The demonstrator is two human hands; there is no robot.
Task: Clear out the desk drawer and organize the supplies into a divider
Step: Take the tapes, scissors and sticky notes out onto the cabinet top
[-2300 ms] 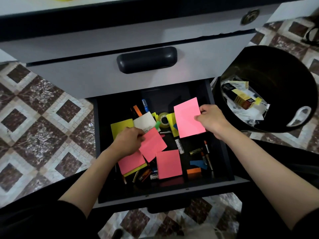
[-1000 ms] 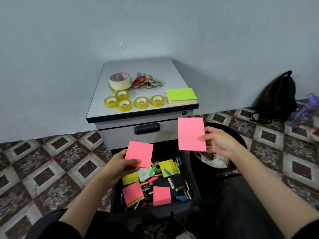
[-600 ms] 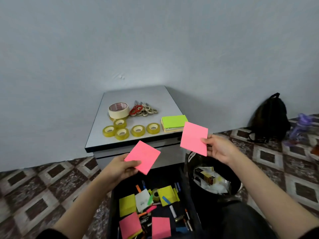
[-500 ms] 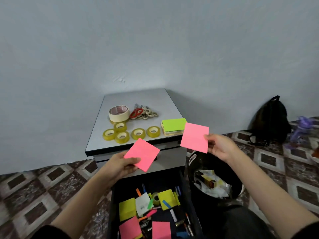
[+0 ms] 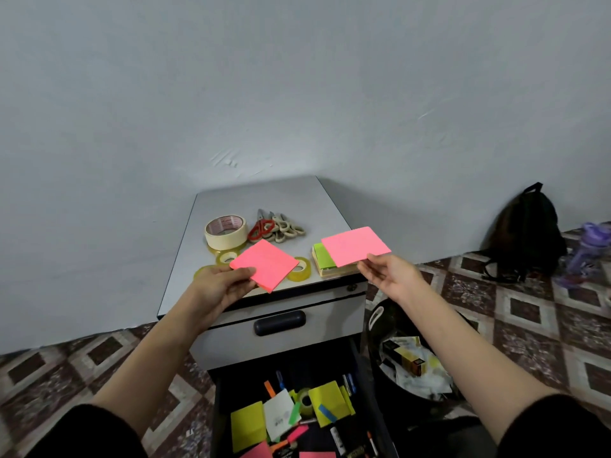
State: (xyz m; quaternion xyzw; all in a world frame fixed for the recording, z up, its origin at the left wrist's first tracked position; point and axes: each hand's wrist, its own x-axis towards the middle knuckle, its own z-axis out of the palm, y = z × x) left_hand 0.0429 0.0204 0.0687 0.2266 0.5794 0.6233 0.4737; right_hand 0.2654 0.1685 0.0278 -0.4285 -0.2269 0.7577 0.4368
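Note:
My left hand (image 5: 221,285) pinches a pink sticky-note pad (image 5: 264,264) over the front of the cabinet top (image 5: 264,196), above the small tape rolls. My right hand (image 5: 388,274) pinches a second pink pad (image 5: 355,245) just above the green and yellow note stack (image 5: 322,264) at the top's right front corner. Below, the open drawer (image 5: 221,421) holds yellow pads (image 5: 248,424), a white note, pink notes, markers, batteries and a tape roll.
On the cabinet top sit a large masking tape roll (image 5: 225,231), several scissors (image 5: 276,228) and small yellow tape rolls (image 5: 299,273). A black bin (image 5: 373,328) with rubbish stands right of the drawer. A black backpack (image 5: 525,233) and purple bottle (image 5: 588,246) lie by the wall.
Both hands lifted the pink pads out of the drawer and carried them up and forward over the cabinet top; the right pad now hovers over the green stack.

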